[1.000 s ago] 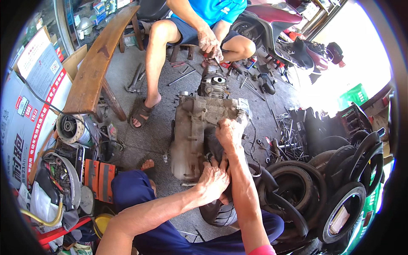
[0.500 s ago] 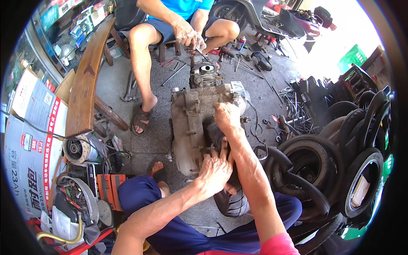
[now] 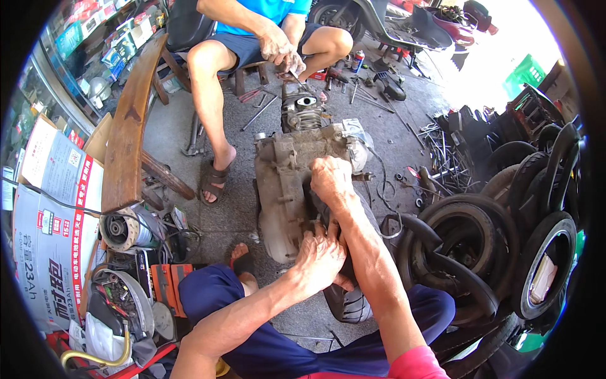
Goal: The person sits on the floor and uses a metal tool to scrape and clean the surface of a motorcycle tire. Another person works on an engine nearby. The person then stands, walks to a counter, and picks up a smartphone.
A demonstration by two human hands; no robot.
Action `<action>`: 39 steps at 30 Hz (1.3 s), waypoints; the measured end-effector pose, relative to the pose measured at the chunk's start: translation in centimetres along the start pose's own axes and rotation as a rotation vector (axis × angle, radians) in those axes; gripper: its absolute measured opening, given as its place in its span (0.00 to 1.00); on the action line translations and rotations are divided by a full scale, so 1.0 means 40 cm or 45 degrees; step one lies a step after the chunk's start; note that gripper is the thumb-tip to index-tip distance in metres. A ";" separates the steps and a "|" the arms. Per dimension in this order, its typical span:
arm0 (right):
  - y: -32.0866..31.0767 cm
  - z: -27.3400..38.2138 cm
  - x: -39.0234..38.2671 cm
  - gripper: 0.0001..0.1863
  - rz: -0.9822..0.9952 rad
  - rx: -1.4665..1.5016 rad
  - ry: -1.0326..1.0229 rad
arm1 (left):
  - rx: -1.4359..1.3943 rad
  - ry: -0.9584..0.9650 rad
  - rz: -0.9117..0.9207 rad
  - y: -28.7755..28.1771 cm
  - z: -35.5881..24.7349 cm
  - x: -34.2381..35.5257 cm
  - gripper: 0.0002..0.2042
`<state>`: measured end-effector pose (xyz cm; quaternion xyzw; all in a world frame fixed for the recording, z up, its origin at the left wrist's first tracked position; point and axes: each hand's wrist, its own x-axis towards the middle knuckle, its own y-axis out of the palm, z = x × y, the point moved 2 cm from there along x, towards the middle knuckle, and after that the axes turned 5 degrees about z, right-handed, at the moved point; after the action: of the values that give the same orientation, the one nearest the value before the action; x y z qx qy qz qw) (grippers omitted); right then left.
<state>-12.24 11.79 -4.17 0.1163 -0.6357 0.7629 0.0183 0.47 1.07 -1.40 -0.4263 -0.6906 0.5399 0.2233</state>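
A dirty grey scooter engine (image 3: 281, 189) stands on the floor in front of me, with a black-tyred wheel (image 3: 349, 304) along its right side. My left hand (image 3: 317, 258) lies on the wheel beside the engine case, fingers stretched forward and thumb out over the tyre. Farther ahead, my right hand (image 3: 331, 180) is closed in a fist above the engine's right part. Whatever it grips is hidden under the fingers. My right forearm passes over the wheel and covers much of it. At the far end sits the finned cylinder (image 3: 304, 114) with an oval port.
Across from me a seated person's hands (image 3: 283, 54) hold a thin tool at the cylinder. Old tyres (image 3: 461, 234) pile up on the right, near scattered metal tools (image 3: 435, 148). To the left are a wooden bench (image 3: 129, 120), a cardboard box (image 3: 57, 246) and a parts bowl (image 3: 123, 300).
My right fist has shifted slightly left and nearer to me over the engine. The fingers of my left hand have drawn a little closer together on the wheel. The whole view has shifted slightly.
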 end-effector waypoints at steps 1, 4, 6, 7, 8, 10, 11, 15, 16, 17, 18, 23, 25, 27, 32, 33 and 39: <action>-0.006 -0.006 0.001 0.04 -0.027 0.005 0.039 | -0.008 0.004 -0.006 0.000 -0.002 0.002 0.64; 0.006 -0.026 0.013 0.03 -0.115 -0.026 0.011 | -0.036 0.016 -0.022 0.003 -0.002 0.009 0.63; 0.016 -0.035 0.013 0.04 -0.104 -0.089 -0.059 | -0.057 0.026 -0.032 0.003 -0.004 0.013 0.62; 0.017 -0.026 0.013 0.04 -0.004 -0.082 -0.059 | -0.064 0.029 -0.019 0.003 -0.003 0.013 0.61; 0.010 -0.022 0.004 0.04 -0.009 -0.076 -0.023 | -0.070 0.033 -0.006 0.002 -0.004 0.013 0.61; 0.005 -0.005 -0.011 0.04 -0.012 -0.038 0.029 | -0.058 0.008 -0.016 0.003 0.003 0.006 0.61; 0.009 0.006 -0.001 0.04 -0.039 -0.019 0.044 | -0.038 -0.023 -0.039 0.006 0.011 -0.004 0.61; -0.001 -0.051 0.006 0.04 -0.277 -0.050 0.037 | -0.023 0.036 -0.108 -0.003 -0.009 0.011 0.61; 0.010 -0.047 0.009 0.03 -0.245 -0.043 -0.020 | -0.028 0.026 -0.103 -0.003 -0.004 0.010 0.61; 0.019 -0.044 0.010 0.03 -0.214 -0.037 -0.076 | -0.014 0.025 -0.076 -0.001 -0.003 0.009 0.61; 0.029 -0.044 0.005 0.02 -0.113 -0.038 -0.080 | -0.001 0.025 -0.049 0.002 -0.005 0.010 0.61; 0.010 -0.007 -0.004 0.03 -0.197 0.081 -0.081 | 0.028 0.003 -0.035 0.009 -0.001 0.005 0.61; 0.012 -0.012 0.018 0.05 -0.313 0.040 -0.039 | 0.013 0.013 -0.134 0.011 0.003 0.004 0.61; 0.021 -0.031 0.011 0.04 -0.102 -0.005 -0.077 | 0.016 0.014 -0.110 0.004 -0.004 0.003 0.61; 0.002 -0.036 0.009 0.04 -0.233 0.073 0.025 | -0.003 -0.008 -0.058 0.005 -0.002 0.005 0.63; 0.011 -0.042 0.018 0.04 -0.273 0.030 0.016 | -0.017 -0.015 -0.102 0.014 -0.001 0.006 0.64; -0.001 -0.024 0.001 0.04 -0.083 0.004 0.048 | 0.028 -0.043 -0.038 0.007 0.002 0.005 0.67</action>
<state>-12.41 12.74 -4.28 0.1228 -0.6300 0.7649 0.0550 0.40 1.23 -1.72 -0.4045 -0.6946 0.5511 0.2243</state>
